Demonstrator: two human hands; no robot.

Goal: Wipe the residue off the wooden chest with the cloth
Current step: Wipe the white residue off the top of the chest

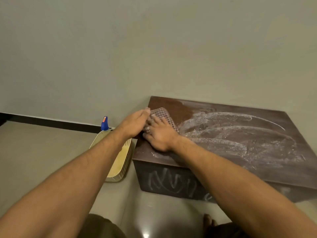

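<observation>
At the far-left corner of the wooden chest (pixel 173 104), my right hand (pixel 159 137) presses the cloth (pixel 165 114) flat-fingered; I cannot tell the left hand (pixel 137 122) grip. Risk: the loaded cloth smears residue (pixel 240 134) back.

A cream ribbed plastic basket (pixel 123 171) sits on the glossy beige tiled floor (pixel 34 152), a blue-capped bottle (pixel 104 124) at its far end near the dark skirting strip (pixel 51 121).
</observation>
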